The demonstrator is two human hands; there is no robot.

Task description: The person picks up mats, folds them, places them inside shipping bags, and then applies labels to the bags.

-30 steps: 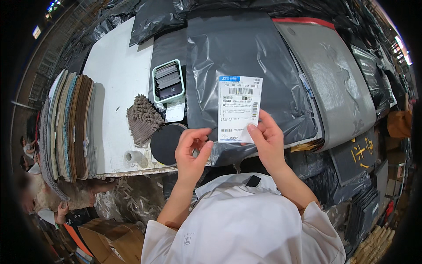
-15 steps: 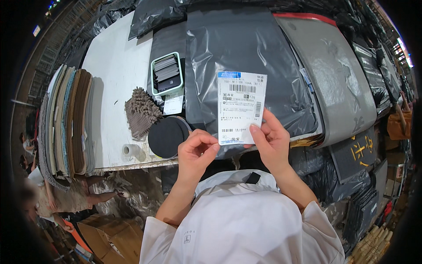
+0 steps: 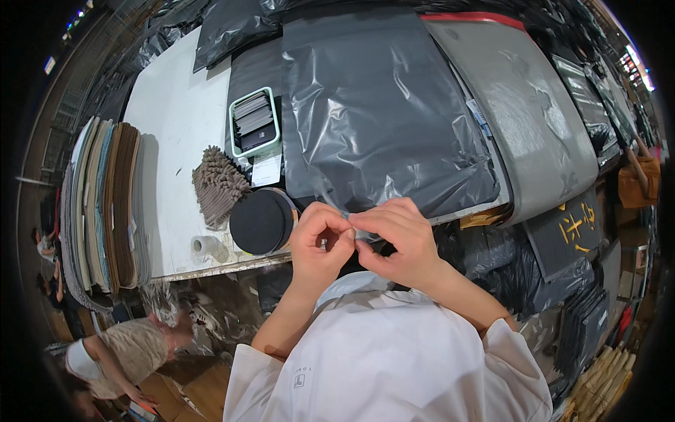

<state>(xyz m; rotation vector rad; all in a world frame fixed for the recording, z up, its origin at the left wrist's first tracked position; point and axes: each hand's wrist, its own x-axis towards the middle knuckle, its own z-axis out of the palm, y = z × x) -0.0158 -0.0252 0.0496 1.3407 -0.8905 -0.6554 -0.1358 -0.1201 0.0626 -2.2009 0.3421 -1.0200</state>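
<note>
White table [image 3: 176, 98], left hand [image 3: 318, 243] and right hand [image 3: 408, 243] closer than before, left fingers [image 3: 329, 218] pinched, right grip unclear

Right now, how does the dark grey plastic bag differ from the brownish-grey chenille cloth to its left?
Size: the dark grey plastic bag is far larger than the brownish-grey chenille cloth.
Surface: the bag is glossy and creased; the cloth is matte, shaggy on one part and ribbed on another.
Shape: the bag spreads broad and flat, while the cloth lies bunched.
Both are greyish.
</note>
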